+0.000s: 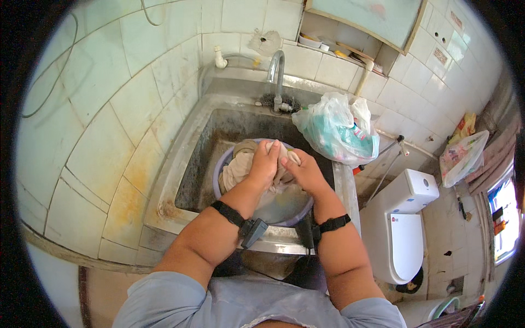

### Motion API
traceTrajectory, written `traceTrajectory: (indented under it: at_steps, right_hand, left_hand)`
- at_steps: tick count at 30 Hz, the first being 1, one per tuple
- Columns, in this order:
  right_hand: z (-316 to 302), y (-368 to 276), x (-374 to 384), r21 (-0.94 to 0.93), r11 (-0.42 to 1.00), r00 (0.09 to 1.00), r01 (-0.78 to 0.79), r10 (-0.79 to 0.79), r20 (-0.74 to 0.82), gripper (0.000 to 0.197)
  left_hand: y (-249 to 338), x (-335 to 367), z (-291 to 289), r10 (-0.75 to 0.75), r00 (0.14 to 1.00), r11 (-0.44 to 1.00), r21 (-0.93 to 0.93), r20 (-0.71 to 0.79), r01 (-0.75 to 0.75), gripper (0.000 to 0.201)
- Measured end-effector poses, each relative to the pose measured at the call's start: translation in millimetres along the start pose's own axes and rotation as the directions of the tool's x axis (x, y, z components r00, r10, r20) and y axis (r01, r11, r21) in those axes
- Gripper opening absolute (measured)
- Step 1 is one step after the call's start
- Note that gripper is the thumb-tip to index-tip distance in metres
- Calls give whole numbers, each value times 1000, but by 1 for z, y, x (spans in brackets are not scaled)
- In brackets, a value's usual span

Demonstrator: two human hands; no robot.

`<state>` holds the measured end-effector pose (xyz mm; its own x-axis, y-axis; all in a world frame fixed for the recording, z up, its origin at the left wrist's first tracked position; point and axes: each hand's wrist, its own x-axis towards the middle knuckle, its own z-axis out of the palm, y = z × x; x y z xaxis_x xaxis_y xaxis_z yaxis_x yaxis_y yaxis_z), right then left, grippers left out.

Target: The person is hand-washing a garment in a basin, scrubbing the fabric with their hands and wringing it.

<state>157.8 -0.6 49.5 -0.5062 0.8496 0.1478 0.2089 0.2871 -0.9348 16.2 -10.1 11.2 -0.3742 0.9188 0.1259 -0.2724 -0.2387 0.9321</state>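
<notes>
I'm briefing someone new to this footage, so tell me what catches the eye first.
The eye falls first on the left hand and right hand, mid-picture, gripping a pale cloth in a purple basin inside the sink. Next comes the bulging plastic bag at the sink's far right corner, right of the tap. Farther right, the white toilet stands out.

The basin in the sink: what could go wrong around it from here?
Cloudy water in the basin could splash over if the cloth is squeezed hard. The grey device strapped near the left hand could get splashed too. The plastic bag on the sink's edge might be knocked down.
</notes>
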Motion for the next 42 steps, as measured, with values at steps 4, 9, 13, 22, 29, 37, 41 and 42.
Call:
traceTrajectory:
  at_steps: [4,9,13,22,29,37,41,42]
  right_hand:
    - [18,-8,-2,-81,987,986,140,-146,-77,31]
    - [7,8,11,-368,928,924,51,-184,-334,32]
    - [7,15,9,-371,928,940,-29,-101,-326,34]
    - [2,0,7,-380,924,930,-31,-112,-349,35]
    - [-16,33,15,-67,995,922,-74,42,-385,48]
    - [-32,35,15,66,998,908,-15,41,-418,51]
    - [-35,30,13,75,997,917,11,20,-398,50]
    - [-37,28,12,61,998,923,26,-1,-384,49]
  left_hand:
    - [-10,2,-2,-191,977,961,-185,99,206,38]
    - [-14,-9,16,-199,950,953,-179,239,245,46]
    - [-26,-2,10,-153,962,983,-63,228,172,46]
    - [-15,-13,15,-314,886,872,-265,341,411,41]
    - [-4,-9,1,-120,973,990,94,199,103,41]
    - [19,1,-8,-63,996,971,229,-60,75,35]
    - [22,5,-14,-243,969,970,-7,-46,243,25]
    - [32,0,-12,-223,975,974,-50,-21,221,26]
